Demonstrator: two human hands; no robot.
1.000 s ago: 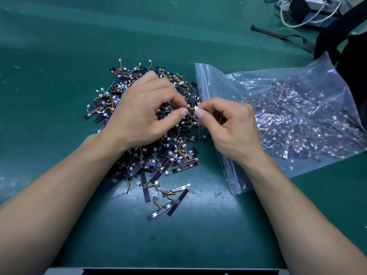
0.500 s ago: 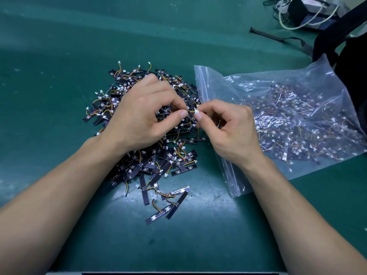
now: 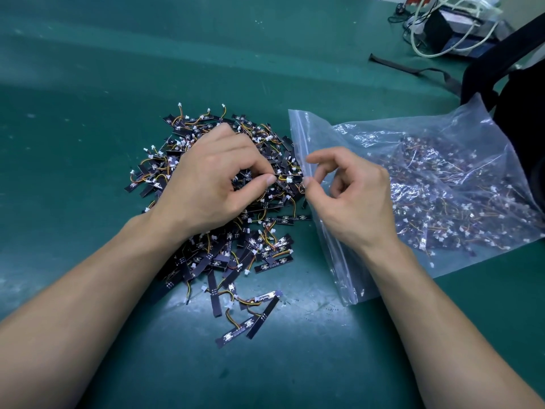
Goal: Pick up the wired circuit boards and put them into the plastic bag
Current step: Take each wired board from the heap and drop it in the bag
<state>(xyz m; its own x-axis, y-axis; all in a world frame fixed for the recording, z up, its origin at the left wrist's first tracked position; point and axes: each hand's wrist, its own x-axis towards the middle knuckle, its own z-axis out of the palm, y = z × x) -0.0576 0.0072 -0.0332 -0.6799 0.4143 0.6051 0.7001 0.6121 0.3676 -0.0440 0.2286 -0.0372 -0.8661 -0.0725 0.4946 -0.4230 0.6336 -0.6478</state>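
A heap of small black wired circuit boards point(image 3: 233, 249) with orange wires and white connectors lies on the green mat point(image 3: 88, 119). My left hand point(image 3: 209, 187) rests over the heap and pinches one wired board point(image 3: 284, 179) between thumb and forefinger. My right hand point(image 3: 354, 202) hovers at the mouth of the clear plastic zip bag point(image 3: 460, 160). Its forefinger is lifted and its thumb tip sits just right of the board's white connector. The bag lies flat to the right and holds many boards.
A black backpack point(image 3: 522, 119) stands at the right edge behind the bag, its strap point(image 3: 413, 69) trailing on the mat. A dark box with white cables point(image 3: 448, 28) sits at the far right corner. A few loose boards point(image 3: 250, 320) lie nearest me.
My right forefinger has lifted off the white connector, so the right-hand pinch has come apart. The left hand still pinches the board. Both hands stay over the heap's right side.
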